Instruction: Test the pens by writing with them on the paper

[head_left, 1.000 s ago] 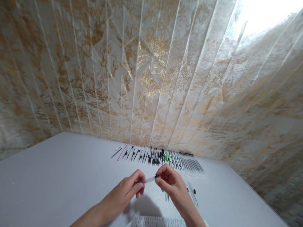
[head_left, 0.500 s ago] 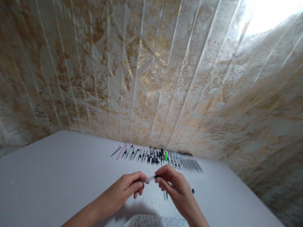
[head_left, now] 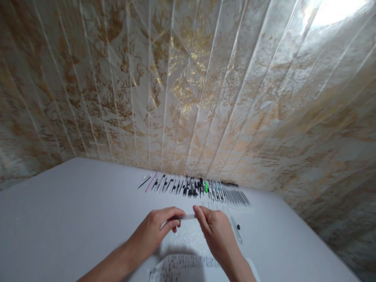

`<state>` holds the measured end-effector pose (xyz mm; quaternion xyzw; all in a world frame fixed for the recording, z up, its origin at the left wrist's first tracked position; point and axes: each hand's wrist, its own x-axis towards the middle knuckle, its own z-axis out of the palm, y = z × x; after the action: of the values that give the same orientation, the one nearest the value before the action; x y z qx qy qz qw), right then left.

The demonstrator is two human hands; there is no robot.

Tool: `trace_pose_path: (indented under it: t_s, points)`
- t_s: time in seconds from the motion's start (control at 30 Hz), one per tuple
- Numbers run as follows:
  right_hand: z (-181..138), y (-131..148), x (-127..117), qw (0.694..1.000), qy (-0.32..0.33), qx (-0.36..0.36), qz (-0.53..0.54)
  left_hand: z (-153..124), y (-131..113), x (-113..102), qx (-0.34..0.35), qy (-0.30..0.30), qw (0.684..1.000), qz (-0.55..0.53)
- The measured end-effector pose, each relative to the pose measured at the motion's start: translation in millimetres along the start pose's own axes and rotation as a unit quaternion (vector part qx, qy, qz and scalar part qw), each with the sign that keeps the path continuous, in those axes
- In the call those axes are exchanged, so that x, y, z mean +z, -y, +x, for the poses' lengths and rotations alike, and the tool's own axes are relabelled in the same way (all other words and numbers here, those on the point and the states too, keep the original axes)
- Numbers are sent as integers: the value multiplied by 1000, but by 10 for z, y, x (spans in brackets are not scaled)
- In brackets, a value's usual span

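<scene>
A slim pen with a clear, whitish barrel (head_left: 188,217) is held nearly level between my two hands above the table. My left hand (head_left: 157,227) pinches one end between thumb and fingers. Around the opposite end, my right hand (head_left: 216,233) is closed, with its back turned up, so that end is hidden. To the right of the right hand lie a small black piece (head_left: 238,227) and a thin clear pen part (head_left: 239,237). Below the hands is a sheet with handwriting (head_left: 182,261), partly in shadow.
Along the back of the white table (head_left: 73,211), a long row of pens and pen parts (head_left: 173,185) lies side by side, with a bright green piece (head_left: 206,187) among them. Thin dark rods (head_left: 237,197) end the row at right. A patterned gold-and-silver curtain (head_left: 188,98) hangs behind.
My right hand has rolled over, from a fingertip pinch on the pen's dark end to a closed grip, back upward. The pen is now more level. The view has tilted slightly.
</scene>
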<state>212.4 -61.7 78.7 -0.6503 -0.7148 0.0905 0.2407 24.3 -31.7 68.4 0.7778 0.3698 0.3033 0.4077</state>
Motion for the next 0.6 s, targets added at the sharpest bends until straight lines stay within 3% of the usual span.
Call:
trace_pose_path:
  t_s: [0.17,0.33,0.47,0.6]
  points:
    - [-5,27,-101,999,30,-10,16,15,6,0,-9,-23,999,-29]
    - [4,48,-100,998,-10,-51,40,21,-29,-9,-17,-24,999,-38]
    - [-2,43,17,998,-39,2,56,0,-36,6,2,-32,999,-21]
    - [-6,30,-10,997,-13,14,80,-9,-9,23,11,-47,999,-12]
